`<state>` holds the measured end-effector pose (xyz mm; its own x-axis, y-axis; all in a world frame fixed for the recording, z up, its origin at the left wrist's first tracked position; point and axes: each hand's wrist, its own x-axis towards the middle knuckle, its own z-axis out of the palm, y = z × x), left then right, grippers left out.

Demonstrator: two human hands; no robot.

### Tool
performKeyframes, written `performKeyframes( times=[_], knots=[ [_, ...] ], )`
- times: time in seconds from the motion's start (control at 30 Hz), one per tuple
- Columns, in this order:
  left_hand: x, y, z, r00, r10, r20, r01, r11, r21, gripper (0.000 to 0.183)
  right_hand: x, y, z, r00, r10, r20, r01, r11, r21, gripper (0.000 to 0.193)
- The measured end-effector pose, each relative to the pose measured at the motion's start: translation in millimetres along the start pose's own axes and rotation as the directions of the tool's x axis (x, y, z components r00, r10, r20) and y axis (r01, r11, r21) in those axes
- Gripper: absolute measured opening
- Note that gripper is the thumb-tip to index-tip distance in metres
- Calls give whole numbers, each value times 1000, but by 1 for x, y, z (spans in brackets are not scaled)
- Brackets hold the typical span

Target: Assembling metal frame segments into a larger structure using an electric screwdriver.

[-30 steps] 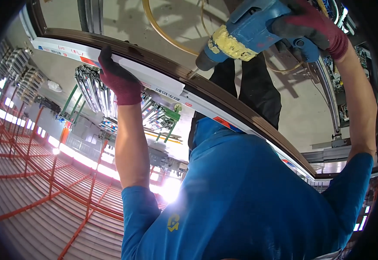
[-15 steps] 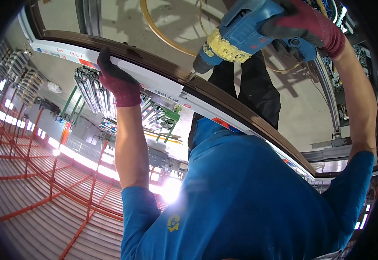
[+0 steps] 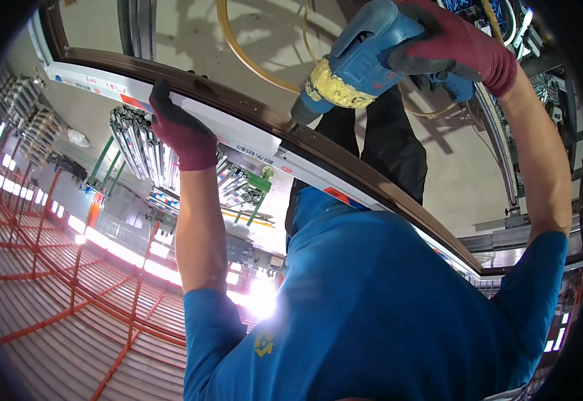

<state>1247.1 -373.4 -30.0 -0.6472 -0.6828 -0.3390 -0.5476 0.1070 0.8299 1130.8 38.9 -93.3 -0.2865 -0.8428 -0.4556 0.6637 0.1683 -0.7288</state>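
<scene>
My right hand (image 3: 462,50), in a dark red and black glove, is wrapped round the handle of a blue power drill (image 3: 381,63) with yellow tape about its front. The drill slants down to the left, its dark chuck right at a long brown metal frame bar (image 3: 385,177). Hardly any of the bit shows between chuck and bar. Gloved alike, my left hand (image 3: 183,130) grips the bar's near edge, left of the drill, its fingertips over the top and the palm against the white film-covered side (image 3: 241,137).
A yellowish hose (image 3: 228,30) curves over the pale floor beyond the bar. At the left, metal profiles (image 3: 141,137) stand bundled on a green rack (image 3: 107,164). A curved metal rail (image 3: 498,147) and cluttered parts (image 3: 498,13) lie at the right.
The drill and my right hand have shifted slightly left and down. The chuck sits closer to the bar, and less of the bit shows. My left hand keeps its hold.
</scene>
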Motion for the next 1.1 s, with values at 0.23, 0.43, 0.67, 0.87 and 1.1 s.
performKeyframes(
  times=[0.23,0.43,0.67,0.87,1.1],
  knots=[
    [-3,2,5,998,-64,4,64,988,-138,33,35,26,-7,432,-867,250,849,484,211,51],
    [-4,12,10,990,-134,33,138,977,-162,31,12,11,-9,996,88,29,-87,996,-23,52],
    [-15,25,20,988,-149,-32,146,985,-88,33,0,-2,1,1000,6,-3,-6,1000,-17,46],
    [-12,13,11,997,-55,47,55,998,-18,33,-5,38,1,978,11,-206,-34,994,-108,83],
    [-6,9,8,995,-68,78,76,992,-100,33,-5,21,3,987,18,-158,-49,980,-193,82]
  ],
)
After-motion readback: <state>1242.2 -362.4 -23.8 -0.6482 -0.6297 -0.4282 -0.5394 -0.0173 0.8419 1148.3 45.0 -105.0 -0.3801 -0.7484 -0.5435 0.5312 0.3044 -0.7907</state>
